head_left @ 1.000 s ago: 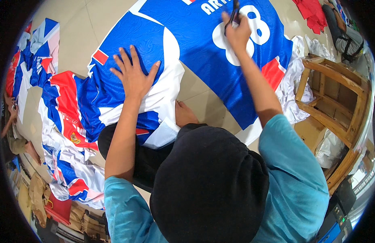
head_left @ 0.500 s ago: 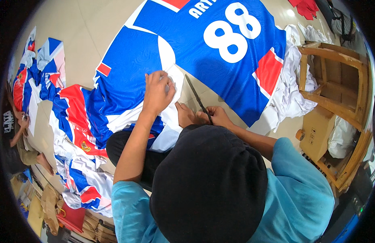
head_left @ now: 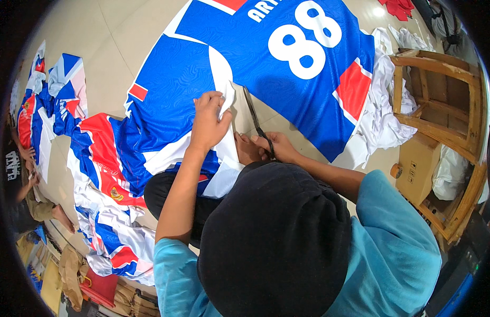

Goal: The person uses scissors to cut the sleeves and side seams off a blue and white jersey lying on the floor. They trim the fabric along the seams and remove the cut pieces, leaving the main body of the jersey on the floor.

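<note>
My left hand [head_left: 208, 120] is closed on the white edge of a blue jersey fabric panel [head_left: 176, 79], the edge pinched between thumb and fingers. In my right hand [head_left: 281, 146] is a pair of dark scissors [head_left: 254, 113], the handles gripped and the blades pointing up and away from me. The blade tips lie beside the white edge, close to a second blue panel [head_left: 308, 100] bearing white figures and a red patch. From this view I cannot tell whether the blades touch cloth.
White cloth scraps [head_left: 385, 121] lie heaped at the right, beside a wooden frame [head_left: 406, 124] and a cardboard box [head_left: 417, 166]. Red, white and blue fabric [head_left: 104, 158] is piled at left. Another person's foot [head_left: 63, 217] shows at far left. Tiled floor [head_left: 123, 31] lies beneath.
My left hand has shifted slightly right, and the white edge by its fingers is more folded. The scissors have moved slightly, with their tips farther forward.
</note>
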Demonstrator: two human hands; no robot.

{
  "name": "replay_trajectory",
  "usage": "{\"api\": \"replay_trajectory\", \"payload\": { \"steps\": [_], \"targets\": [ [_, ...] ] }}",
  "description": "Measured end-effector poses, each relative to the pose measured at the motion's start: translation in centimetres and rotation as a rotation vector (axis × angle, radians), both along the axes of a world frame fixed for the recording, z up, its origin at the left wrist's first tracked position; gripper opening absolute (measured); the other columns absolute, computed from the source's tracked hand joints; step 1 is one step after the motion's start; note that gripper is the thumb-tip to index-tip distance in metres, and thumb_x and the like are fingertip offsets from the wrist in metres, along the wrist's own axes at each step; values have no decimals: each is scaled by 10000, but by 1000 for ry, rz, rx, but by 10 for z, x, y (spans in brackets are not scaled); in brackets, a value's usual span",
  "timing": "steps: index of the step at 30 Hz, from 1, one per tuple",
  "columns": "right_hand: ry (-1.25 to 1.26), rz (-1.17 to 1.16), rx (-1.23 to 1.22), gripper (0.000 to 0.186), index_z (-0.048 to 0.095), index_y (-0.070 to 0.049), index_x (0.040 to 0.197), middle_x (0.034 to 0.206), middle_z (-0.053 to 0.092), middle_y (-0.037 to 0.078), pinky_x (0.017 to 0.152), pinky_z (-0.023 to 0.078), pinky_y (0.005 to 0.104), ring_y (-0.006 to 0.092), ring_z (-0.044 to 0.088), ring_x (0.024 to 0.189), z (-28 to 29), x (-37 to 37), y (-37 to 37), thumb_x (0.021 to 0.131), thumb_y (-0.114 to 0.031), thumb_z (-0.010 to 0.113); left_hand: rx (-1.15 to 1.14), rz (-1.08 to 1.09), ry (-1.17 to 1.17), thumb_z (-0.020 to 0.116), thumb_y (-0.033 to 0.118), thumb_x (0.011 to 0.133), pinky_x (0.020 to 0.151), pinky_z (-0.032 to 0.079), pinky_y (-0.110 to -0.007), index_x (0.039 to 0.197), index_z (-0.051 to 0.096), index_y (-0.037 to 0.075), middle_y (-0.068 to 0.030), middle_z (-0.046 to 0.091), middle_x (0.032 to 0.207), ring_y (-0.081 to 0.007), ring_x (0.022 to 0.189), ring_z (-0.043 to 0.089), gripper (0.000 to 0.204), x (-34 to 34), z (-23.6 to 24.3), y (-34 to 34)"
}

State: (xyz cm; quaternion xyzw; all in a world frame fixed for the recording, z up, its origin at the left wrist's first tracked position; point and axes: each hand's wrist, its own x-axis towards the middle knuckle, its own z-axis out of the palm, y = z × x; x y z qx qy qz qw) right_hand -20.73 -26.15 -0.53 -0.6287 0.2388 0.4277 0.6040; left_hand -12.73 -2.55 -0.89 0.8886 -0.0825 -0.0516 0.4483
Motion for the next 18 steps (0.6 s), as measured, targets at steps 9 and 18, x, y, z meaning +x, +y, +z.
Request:
{"api": "replay_trajectory", "payload": {
  "steps": [9, 18],
  "targets": [
    [129, -234, 290, 435, 634, -61, 825, 689, 605, 29, 488, 422, 282, 125, 560, 548, 14, 24, 49, 977, -466, 685, -150, 87, 153, 656, 164, 885, 1120, 357, -498, 1088, 675, -18, -202, 627, 1320, -389, 1248, 558, 273, 7, 7, 8],
    [102, -327, 190, 388, 624, -74, 812, 659, 591, 8, 476, 421, 274, 118, 542, 515, -1, 24, 76, 967, -417, 718, -133, 59, 146, 656, 172, 891, 1134, 351, -474, 1120, 655, -25, -206, 611, 1390, -398, 1306, 533, 303, 7, 5, 13]
  ]
}}
